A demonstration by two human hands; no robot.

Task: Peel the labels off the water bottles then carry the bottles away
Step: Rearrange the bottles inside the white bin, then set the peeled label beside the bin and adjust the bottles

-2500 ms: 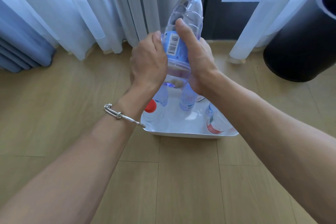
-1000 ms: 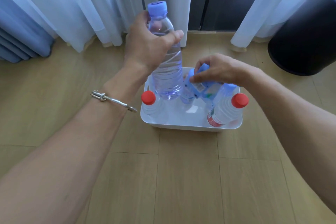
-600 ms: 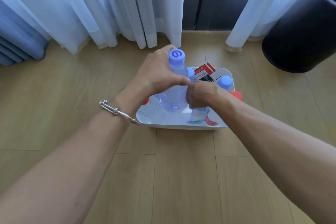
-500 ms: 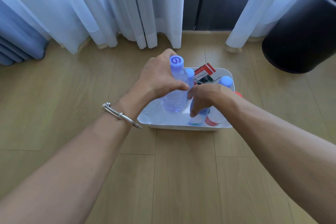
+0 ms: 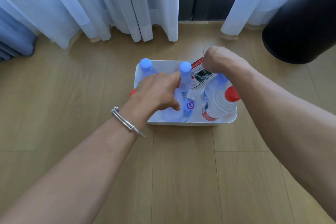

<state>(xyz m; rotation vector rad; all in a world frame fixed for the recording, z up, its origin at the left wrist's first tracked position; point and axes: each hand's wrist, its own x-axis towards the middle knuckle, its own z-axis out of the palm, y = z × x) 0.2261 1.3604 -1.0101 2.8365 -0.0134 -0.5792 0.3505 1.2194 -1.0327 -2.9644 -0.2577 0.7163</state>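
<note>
A white bin [image 5: 225,122] stands on the wooden floor and holds several water bottles. My left hand [image 5: 158,92] reaches into it, curled around a bare clear bottle with a blue cap [image 5: 185,68]. A peeled blue label [image 5: 190,108] lies in the bin beside that bottle. Another blue-capped bottle [image 5: 145,64] stands at the back left. A red-capped bottle [image 5: 221,105] with a red label leans at the front right. My right hand [image 5: 218,60] hangs bent down over the back right corner, beside a red-and-white label [image 5: 200,74]; its fingers are hidden.
White curtains [image 5: 112,5] hang to the floor behind the bin. A large black round container [image 5: 300,29] stands at the right. A blue curtain [image 5: 14,42] is bunched at the far left. Wooden floor [image 5: 181,178] stretches in front of the bin.
My left hand has lowered the bare bottle into the bin. My right hand dropped the blue label into the bin and moved to the back right corner.
</note>
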